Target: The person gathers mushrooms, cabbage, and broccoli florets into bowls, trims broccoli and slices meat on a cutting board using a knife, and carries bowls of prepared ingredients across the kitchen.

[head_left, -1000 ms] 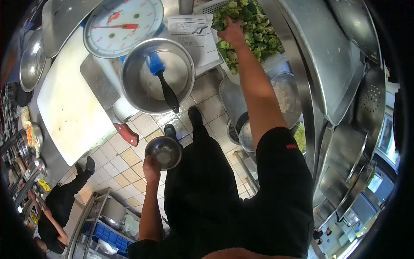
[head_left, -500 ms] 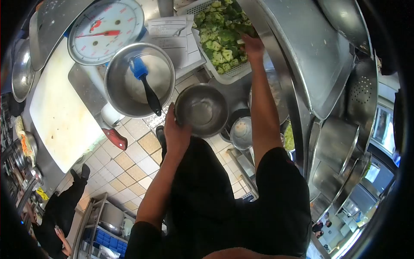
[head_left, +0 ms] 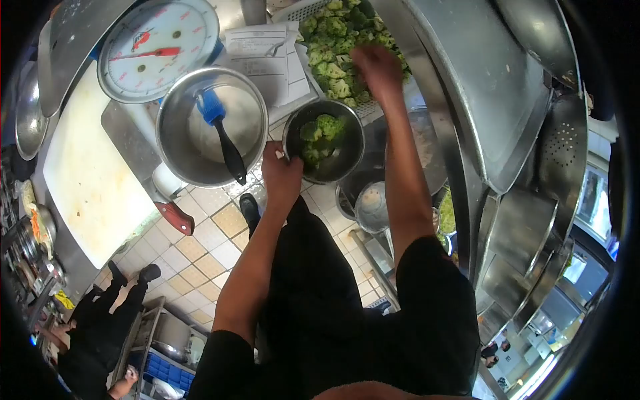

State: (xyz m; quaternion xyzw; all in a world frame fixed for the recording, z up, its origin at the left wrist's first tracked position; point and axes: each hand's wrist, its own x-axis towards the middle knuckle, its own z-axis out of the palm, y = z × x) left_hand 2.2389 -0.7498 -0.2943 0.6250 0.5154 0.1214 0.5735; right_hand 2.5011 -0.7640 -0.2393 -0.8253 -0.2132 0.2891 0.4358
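My left hand (head_left: 281, 175) is closed on the rim of a round metal bowl (head_left: 357, 150), thumb at its near edge. A few green broccoli florets (head_left: 327, 127) lie inside the bowl. Beyond it, a white perforated basket (head_left: 303, 50) is heaped with cut broccoli (head_left: 333, 40). My right hand (head_left: 380, 75) is over the basket's right part, at the broccoli. Its fingers point down and left, blurred and partly hidden, so I cannot tell whether they grip any.
A steel pot (head_left: 167, 160) with a blue-headed brush (head_left: 217, 113) stands left of the bowl. Behind are a dial scale (head_left: 160, 73) and paper slips (head_left: 257, 43). A red-handled knife (head_left: 177, 219) lies by the white cutting board (head_left: 93, 167). Another person (head_left: 97, 343) stands lower left.
Broccoli florets are now in the bowl, which was without them before. The bowl and my left hand have moved slightly forward. My right hand has shifted slightly left over the basket.
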